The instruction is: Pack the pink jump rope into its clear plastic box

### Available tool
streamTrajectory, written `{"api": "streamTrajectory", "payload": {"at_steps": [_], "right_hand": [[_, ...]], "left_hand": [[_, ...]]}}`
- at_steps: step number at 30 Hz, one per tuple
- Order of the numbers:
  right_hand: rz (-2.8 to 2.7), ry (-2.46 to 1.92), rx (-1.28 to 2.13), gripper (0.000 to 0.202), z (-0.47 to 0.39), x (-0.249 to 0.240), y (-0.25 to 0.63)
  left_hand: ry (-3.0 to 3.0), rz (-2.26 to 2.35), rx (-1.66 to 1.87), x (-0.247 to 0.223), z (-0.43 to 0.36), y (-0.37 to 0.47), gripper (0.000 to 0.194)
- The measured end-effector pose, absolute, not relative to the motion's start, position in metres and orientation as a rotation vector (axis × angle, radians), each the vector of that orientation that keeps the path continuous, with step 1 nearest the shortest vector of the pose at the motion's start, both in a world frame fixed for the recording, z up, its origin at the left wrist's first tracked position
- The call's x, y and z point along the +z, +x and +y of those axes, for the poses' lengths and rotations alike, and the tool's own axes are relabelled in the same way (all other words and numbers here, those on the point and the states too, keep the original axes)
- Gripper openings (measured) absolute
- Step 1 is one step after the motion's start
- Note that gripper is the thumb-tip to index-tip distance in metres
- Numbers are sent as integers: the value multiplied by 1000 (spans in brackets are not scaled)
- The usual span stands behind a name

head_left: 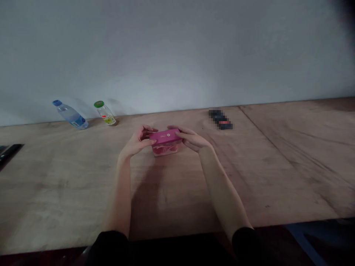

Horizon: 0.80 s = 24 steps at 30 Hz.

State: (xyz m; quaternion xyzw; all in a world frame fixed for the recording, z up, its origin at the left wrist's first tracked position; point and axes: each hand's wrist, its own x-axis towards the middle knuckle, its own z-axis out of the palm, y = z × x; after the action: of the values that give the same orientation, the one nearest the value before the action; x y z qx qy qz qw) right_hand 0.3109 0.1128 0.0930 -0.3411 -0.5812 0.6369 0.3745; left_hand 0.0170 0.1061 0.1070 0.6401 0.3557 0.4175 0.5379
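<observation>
A small pink box (165,137) stands upright on the wooden table, in the middle of the view. Its magenta top carries a small white mark, and its paler front has a reddish pattern. My left hand (138,140) grips the left end, thumb at the near edge and fingers curled round behind. At the right end, my right hand (192,138) holds the box with its thumb on the top edge and fingers along the back. Parts of both hands' fingers are hidden behind the box.
A blue-capped plastic bottle (71,115) and a green-lidded glass jar (105,113) stand at the back left by the wall (177,55). A pixelated dark object (220,119) lies at the back right. A black flat object (10,153) sits at the table's (277,177) left edge.
</observation>
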Motion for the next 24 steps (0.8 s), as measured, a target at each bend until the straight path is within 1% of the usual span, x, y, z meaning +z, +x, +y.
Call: {"api": "streamTrajectory", "payload": {"at_steps": [2,4,8,10,17,20,22,24], "right_hand": [[-1462,-847,1658,49,116,88,312],[-1478,-846,1651,50,118,86,313],[-1465,-846,1624,47,119,88,313],[-1432,-840,1616,45,117,90,310],[-1376,-841,1570,46,116,89,307],[-1464,-784,1516,40,117,90,309],[-1559,-753,1493,35,116,93,309],[-1653,-749,1488,35,114,98,310]], "left_hand": [[1499,841,982,103,108,17,50],[1481,836,963,101,108,17,56],[1470,777,941,102,108,18,79],[1500,769,940,105,107,19,84],[1606,888,903,109,105,19,70],[1666,897,875,112,103,21,61],[1677,873,862,114,101,23,52],[1699,860,848,117,99,24,40]]}}
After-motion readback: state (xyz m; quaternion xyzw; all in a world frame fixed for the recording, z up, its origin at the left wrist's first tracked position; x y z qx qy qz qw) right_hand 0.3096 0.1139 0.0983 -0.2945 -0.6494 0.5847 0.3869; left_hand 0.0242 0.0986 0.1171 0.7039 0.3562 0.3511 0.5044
